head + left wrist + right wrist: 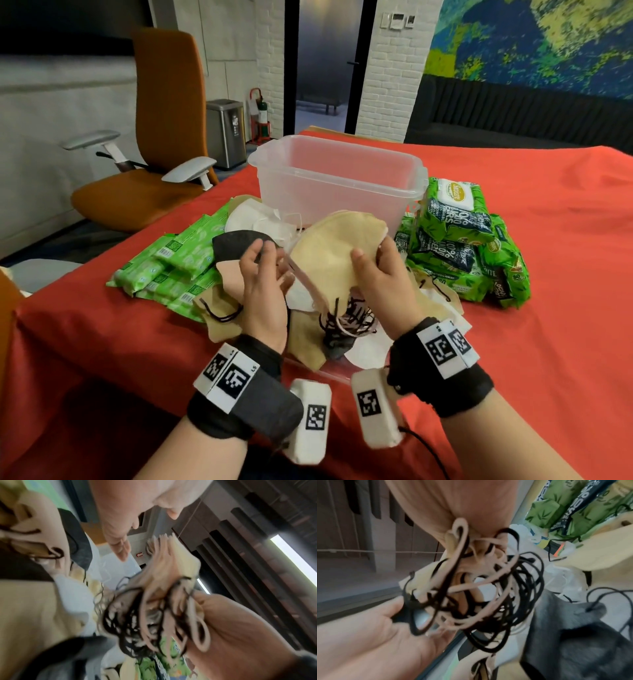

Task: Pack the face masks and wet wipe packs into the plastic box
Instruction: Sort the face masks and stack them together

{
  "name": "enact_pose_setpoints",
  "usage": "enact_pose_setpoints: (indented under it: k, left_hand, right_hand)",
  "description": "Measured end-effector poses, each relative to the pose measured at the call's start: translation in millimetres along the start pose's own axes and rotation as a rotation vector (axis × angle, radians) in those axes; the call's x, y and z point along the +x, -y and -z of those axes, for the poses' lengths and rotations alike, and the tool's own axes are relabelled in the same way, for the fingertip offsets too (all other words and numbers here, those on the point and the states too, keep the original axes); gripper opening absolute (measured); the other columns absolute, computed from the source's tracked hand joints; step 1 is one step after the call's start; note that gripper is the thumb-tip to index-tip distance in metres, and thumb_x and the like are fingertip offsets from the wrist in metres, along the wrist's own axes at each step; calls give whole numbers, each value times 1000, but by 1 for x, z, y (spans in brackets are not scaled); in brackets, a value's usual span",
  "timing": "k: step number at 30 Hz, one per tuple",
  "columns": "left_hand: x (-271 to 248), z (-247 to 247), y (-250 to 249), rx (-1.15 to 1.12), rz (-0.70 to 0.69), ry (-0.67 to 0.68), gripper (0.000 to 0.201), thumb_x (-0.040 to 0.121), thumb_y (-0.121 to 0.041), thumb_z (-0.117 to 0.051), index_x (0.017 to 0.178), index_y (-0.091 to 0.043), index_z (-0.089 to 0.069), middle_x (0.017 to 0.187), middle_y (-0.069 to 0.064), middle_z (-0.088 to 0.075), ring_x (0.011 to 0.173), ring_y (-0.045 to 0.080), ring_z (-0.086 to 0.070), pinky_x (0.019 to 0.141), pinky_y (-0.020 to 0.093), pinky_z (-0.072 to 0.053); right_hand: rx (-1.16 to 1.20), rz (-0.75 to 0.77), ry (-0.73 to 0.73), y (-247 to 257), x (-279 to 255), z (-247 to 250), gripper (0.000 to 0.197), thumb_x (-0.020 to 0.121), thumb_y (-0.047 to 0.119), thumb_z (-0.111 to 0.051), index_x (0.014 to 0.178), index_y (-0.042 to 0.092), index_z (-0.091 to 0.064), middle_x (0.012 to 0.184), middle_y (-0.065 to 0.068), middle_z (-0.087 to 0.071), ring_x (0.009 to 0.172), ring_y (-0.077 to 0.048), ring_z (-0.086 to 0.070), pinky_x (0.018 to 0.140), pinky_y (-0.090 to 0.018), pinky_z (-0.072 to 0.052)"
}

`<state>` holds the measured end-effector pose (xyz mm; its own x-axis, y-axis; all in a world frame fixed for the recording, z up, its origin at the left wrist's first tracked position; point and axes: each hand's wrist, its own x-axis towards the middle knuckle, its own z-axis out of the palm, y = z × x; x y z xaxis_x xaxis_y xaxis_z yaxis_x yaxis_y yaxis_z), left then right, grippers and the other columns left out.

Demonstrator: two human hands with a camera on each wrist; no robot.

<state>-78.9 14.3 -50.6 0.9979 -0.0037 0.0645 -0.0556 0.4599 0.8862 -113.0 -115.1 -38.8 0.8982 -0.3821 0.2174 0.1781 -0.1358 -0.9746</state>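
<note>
My right hand (373,260) grips a stack of beige face masks (329,253), held up just in front of the clear plastic box (339,171). A tangle of black and beige ear loops (346,318) hangs below the stack, and it fills the right wrist view as the ear loops (479,595). My left hand (265,260) is beside the stack with straight fingers, palm toward it, holding nothing. Loose black, white and beige masks (236,240) lie on the table under my hands. Light green wipe packs (178,260) lie to the left and darker green wipe packs (459,240) are piled to the right.
The table has a red cloth (531,342), with bare cloth to the right and in front. An orange office chair (161,137) stands off the left edge, and a metal bin (226,132) is behind it.
</note>
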Motion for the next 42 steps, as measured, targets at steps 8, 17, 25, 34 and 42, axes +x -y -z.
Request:
enact_pose_setpoints:
  k: [8,17,25,34,42]
  left_hand:
    - [-4,-5,7,229,-156,133,57,91,-7,-55,130,-39,-27,139,-2,-36,121,-2,-43,106,20,-34]
    - [12,14,10,252,-113,397,38,77,12,-62,79,-26,-66,83,-16,-69,91,3,-61,81,21,-47]
    - [8,5,11,294,88,509,40,83,14,-52,92,-21,-70,100,-4,-70,97,10,-65,81,23,-54]
    - [9,5,18,277,57,359,29,77,2,-68,77,-26,-74,94,-6,-72,106,19,-63,102,43,-44]
    - [12,7,17,312,47,351,33,77,3,-68,81,-29,-73,101,-5,-69,107,15,-61,102,41,-44]
  right_hand:
    - [-152,-17,312,-6,-3,12,84,76,-2,-72,141,20,-23,116,8,-57,102,-4,-61,82,-27,-54]
    - [-23,-137,262,9,2,46,67,70,-20,-62,125,17,-51,80,-10,-67,67,-17,-63,67,-23,-55]
    - [-266,-121,18,-2,21,89,28,75,3,-72,101,11,-66,72,-3,-64,61,-11,-58,59,-19,-45]
    - [-1191,-626,36,-47,36,124,38,82,40,-67,80,4,-54,74,-4,-57,66,-16,-54,52,-25,-37]
    - [-1136,-662,43,-40,38,122,33,63,19,-84,83,1,-64,78,-9,-58,71,-22,-54,44,-23,-35]
